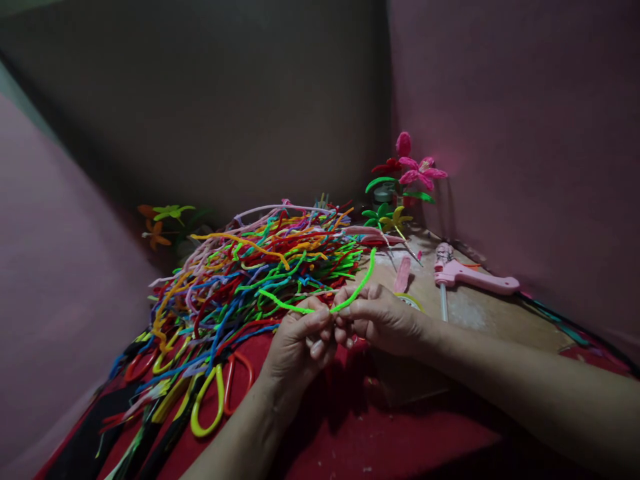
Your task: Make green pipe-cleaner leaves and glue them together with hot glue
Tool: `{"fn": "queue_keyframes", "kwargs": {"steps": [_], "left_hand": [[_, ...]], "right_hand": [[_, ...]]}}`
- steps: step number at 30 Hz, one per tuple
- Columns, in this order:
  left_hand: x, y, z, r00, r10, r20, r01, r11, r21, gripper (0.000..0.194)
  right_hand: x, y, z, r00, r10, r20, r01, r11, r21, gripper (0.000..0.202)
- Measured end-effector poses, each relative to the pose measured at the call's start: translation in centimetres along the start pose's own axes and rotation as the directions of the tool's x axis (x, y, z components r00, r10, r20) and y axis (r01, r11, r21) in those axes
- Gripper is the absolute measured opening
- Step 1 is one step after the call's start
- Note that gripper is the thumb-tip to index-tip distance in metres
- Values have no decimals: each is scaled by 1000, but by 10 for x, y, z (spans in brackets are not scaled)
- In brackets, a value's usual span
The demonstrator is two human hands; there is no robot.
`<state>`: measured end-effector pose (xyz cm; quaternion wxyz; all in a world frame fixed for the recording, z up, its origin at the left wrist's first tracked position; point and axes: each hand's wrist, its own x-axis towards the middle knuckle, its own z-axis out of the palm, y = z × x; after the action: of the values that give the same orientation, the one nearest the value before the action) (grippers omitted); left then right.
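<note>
Both my left hand (304,337) and my right hand (383,317) pinched a bright-green pipe cleaner (371,266) near its middle, before a multicolored pipe-cleaner heap (250,267).

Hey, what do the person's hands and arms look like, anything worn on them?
The left hand and right hand are bare, without gloves; no rings can be made out. The left forearm and right forearm show no sleeve, watch or bracelet.
</note>
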<state>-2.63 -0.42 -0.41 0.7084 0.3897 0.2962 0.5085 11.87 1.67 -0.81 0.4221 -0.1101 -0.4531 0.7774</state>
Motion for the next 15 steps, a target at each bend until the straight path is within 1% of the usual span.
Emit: {"fn": "queue_keyframes", "kwargs": {"steps": [4, 6, 8, 12, 14, 15], "left_hand": [[0, 9, 1, 997, -23, -70, 20, 999, -41, 21], [0, 14, 1, 998, -7, -68, 5, 999, -35, 24], [0, 20, 0, 996, 37, -75, -38, 999, -16, 24], [1, 33, -6, 986, 137, -99, -127, 987, 100, 23], [3, 38, -12, 980, 171, -104, -156, 979, 132, 21], [5, 41, -15, 978, 181, -107, -166, 977, 137, 19]], "right_hand": [[-1, -6, 5, 1000, 25, -1, -24, 995, 97, 5], [-1, -6, 6, 999, 35, -6, -34, 993, 116, 5], [-3, -6, 7, 999, 50, -6, -49, 992, 118, 5], [-9, -3, 16, 996, 83, 41, -86, 994, 65, 4], [-14, 3, 27, 990, 129, 64, -129, 992, -5, 5], [-18, 8, 33, 983, 173, 60, -169, 984, -58, 5]]}}
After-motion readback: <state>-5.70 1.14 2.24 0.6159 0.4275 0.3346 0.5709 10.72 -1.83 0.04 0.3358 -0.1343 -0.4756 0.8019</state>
